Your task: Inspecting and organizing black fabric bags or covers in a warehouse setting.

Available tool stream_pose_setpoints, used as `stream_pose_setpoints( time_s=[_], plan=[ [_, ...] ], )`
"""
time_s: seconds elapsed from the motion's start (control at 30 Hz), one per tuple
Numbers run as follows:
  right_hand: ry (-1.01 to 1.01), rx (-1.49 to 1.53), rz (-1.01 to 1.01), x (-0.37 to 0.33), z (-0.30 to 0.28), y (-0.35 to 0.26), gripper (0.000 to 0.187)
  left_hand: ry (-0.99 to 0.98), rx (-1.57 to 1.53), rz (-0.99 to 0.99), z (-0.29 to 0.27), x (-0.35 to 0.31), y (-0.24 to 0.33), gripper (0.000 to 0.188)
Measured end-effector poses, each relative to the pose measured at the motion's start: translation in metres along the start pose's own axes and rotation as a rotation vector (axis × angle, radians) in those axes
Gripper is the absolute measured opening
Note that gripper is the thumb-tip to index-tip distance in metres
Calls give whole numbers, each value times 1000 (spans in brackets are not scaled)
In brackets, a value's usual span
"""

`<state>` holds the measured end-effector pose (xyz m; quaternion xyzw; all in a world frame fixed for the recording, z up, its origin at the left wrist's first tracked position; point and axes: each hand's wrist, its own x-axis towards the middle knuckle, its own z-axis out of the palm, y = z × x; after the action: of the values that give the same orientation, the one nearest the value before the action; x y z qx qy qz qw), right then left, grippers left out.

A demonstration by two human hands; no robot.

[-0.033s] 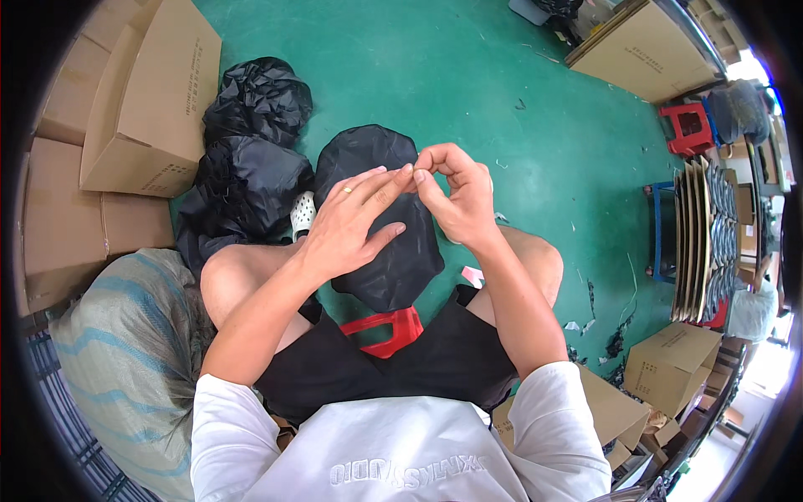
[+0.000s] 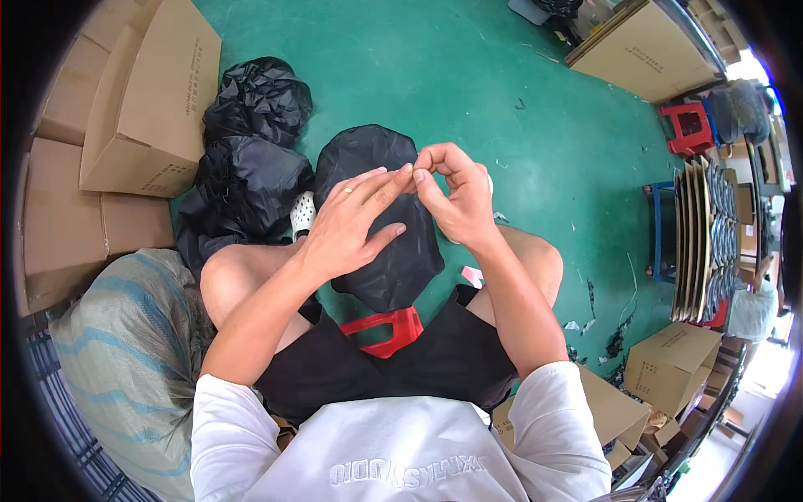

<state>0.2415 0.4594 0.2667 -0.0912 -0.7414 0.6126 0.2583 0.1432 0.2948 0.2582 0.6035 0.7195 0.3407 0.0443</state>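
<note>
My left hand, fingers extended, meets my right hand pinching something tiny above the black fabric piece; steady fingertips matter.

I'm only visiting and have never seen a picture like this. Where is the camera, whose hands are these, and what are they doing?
The camera sits on a person's head and looks down, so the edges bend. You see the person's own arms. The left hand and right hand meet fingertip to fingertip, pinching something too small to make out, above a black bag between the knees. The person sits on a red stool. More black bags lie on the green floor, with cardboard boxes and a woven sack to the left.
</note>
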Motion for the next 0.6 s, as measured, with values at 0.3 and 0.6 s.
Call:
stream_pose_setpoints(
  time_s=[0.3, 0.6],
  plan=[
    [-50, 2, -26, -3, 9, 8, 7, -8, -412, -113, 8, -1, 3, 88],
    [-100, 683, 241, 5, -2, 12, 14, 65, -756, -357, 0, 1, -1, 85]
  ],
)
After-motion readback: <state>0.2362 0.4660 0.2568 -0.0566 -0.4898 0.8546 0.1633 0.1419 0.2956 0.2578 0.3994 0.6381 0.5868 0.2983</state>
